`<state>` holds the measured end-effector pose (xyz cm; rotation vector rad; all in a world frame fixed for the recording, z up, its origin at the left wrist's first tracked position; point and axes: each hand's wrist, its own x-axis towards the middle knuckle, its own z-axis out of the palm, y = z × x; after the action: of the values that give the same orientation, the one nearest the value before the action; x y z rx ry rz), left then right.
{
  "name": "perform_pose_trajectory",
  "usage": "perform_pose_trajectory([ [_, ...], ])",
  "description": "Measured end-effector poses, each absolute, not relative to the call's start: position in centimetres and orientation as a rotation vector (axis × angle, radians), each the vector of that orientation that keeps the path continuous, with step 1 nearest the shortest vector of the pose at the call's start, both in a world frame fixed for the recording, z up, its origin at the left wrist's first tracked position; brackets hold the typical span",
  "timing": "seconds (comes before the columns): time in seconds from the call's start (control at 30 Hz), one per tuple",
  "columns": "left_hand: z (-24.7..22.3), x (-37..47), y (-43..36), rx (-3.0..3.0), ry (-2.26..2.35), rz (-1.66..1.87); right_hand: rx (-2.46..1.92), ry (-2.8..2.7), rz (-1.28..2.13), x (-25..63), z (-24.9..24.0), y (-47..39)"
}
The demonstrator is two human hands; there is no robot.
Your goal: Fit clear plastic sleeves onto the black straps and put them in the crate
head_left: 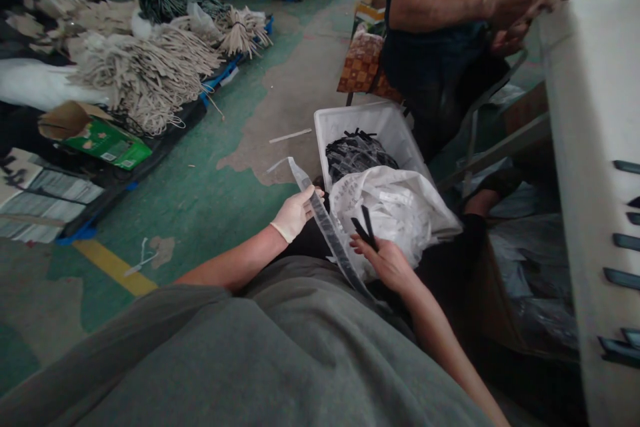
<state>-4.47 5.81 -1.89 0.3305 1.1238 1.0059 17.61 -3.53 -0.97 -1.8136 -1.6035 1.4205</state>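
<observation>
My left hand, in a pale glove, pinches a long, narrow clear plastic sleeve near its upper end. The sleeve slants down across my lap, and its lower end runs out of sight by my shirt. Two flat black strips stick up from my right hand, whose fingers are closed around their lower ends. Just beyond that hand is an open white bag filled with crumpled clear plastic. Behind the bag, a white plastic bin holds a heap of black strips, some under clear plastic.
A co-worker sits ahead, hands at the edge of a white table carrying several black pieces. Pallets with bundled beige cords and a green carton stand left. A cardboard box with plastic is under the table.
</observation>
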Motion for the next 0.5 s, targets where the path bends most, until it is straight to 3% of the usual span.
perform_pose_trajectory([
  [0.37,-0.9,-3.0,5.1,0.459,1.076,1.114,-1.703,-1.440,1.392,12.6,-0.8,-3.8],
  [0.5,-0.2,-2.5,5.4,0.436,1.068,1.143,-1.712,-1.623,1.251,12.5,-0.6,-3.8],
])
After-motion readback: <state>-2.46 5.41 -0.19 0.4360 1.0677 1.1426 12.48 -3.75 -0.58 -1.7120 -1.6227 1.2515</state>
